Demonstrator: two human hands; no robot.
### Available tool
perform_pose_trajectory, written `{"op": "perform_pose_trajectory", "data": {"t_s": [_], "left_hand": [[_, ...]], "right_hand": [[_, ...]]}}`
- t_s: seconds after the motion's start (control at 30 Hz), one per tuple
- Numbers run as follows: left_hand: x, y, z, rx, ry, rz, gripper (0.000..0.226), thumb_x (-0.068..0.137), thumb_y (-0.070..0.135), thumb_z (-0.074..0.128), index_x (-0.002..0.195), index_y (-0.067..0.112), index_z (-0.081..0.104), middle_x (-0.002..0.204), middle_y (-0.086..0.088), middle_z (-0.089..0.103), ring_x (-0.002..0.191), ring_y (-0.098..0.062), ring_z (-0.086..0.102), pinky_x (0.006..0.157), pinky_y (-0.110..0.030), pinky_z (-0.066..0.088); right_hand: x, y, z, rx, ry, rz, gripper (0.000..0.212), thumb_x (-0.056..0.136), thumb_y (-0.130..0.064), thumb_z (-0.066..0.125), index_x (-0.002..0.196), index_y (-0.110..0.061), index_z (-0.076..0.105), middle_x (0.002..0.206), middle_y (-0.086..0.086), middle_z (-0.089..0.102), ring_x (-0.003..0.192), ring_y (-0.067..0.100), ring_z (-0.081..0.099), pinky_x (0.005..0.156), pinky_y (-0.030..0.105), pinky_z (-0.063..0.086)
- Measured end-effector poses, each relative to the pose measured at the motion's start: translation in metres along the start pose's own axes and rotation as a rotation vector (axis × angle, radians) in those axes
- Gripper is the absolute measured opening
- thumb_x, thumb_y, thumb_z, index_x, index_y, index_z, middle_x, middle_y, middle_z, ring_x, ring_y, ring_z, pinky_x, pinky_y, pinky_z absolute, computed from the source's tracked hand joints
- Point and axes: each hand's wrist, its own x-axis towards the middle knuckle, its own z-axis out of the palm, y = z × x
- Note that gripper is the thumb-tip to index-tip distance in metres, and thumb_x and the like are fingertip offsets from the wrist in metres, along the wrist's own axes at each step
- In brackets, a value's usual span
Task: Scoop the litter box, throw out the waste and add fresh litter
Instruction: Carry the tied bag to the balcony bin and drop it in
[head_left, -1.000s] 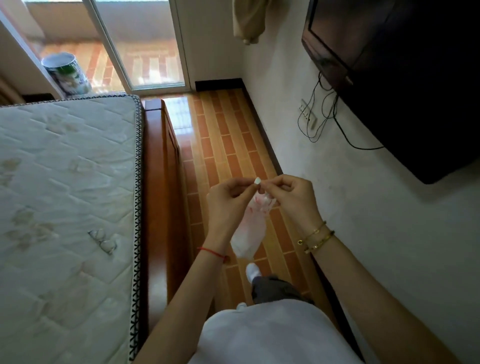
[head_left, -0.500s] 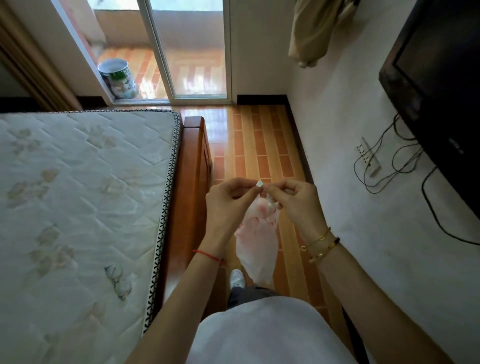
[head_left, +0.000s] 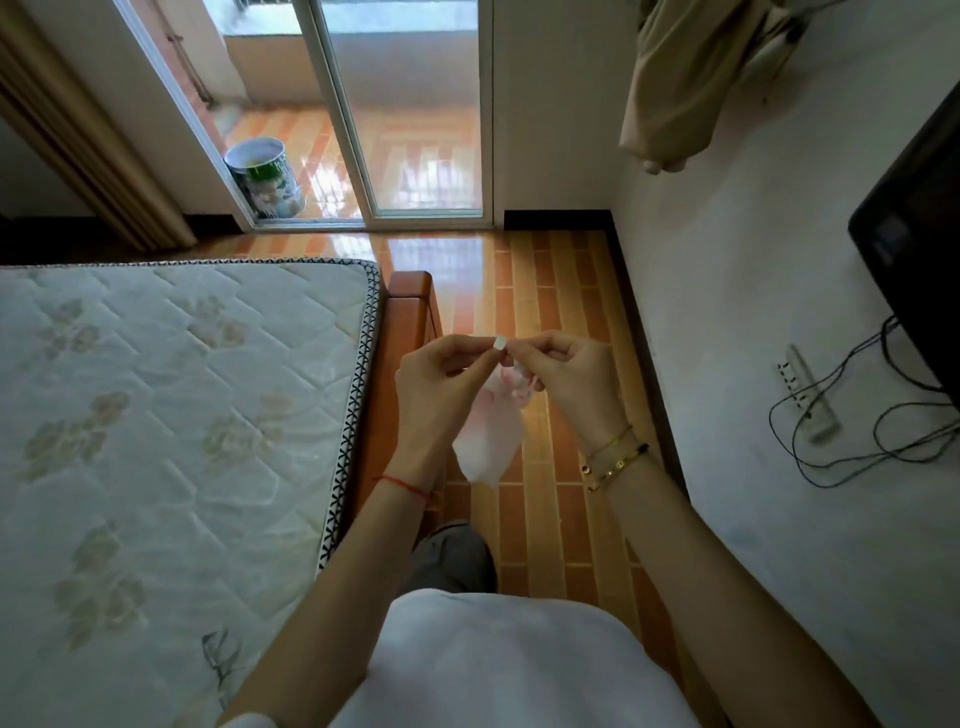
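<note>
The plastic bag (head_left: 488, 441), right of the bed frame (head_left: 410, 301), was pinched at its mouth by the left hand (head_left: 436, 384) and right hand (head_left: 566, 379), and was probably best rubbed apart gently.

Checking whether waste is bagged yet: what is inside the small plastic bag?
The plastic bag hangs limp from the left hand and right hand; no lump shows through its pale film. Its bunched top is covered by the fingers.
</note>
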Motion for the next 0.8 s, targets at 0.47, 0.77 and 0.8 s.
{"op": "perform_pose_trajectory", "data": {"t_s": [0.47,0.77,0.8], "left_hand": [[0.215,-0.046,0.065,-0.02,-0.052,-0.084,0.017,0.083,0.02,0.075,0.096,0.009,0.076,0.088,-0.005,0.076,0.086,-0.017,0.071,0.085,-0.039,0.059],[0.371,-0.058,0.098,-0.042,-0.069,-0.065,0.017,0.083,0.016,0.074,0.097,0.005,0.075,0.089,-0.008,0.076,0.088,-0.021,0.072,0.087,-0.043,0.058],[0.387,-0.057,0.101,-0.038,-0.067,-0.072,0.017,0.084,0.016,0.074,0.097,0.006,0.075,0.09,-0.008,0.076,0.089,-0.021,0.072,0.087,-0.043,0.058]], "right_hand": [[0.225,0.016,0.019,-0.016,0.011,0.081,0.015,0.082,-0.032,0.072,0.081,-0.017,0.072,0.073,-0.002,0.069,0.072,0.01,0.063,0.058,0.017,0.048],[0.379,-0.005,0.028,-0.003,0.014,0.048,0.011,0.082,-0.027,0.072,0.078,-0.017,0.072,0.072,-0.005,0.069,0.067,0.002,0.064,0.054,0.008,0.047],[0.395,-0.007,0.03,-0.006,0.022,0.052,0.011,0.082,-0.027,0.072,0.079,-0.017,0.072,0.072,-0.005,0.07,0.067,0.002,0.064,0.056,0.01,0.049]]}}
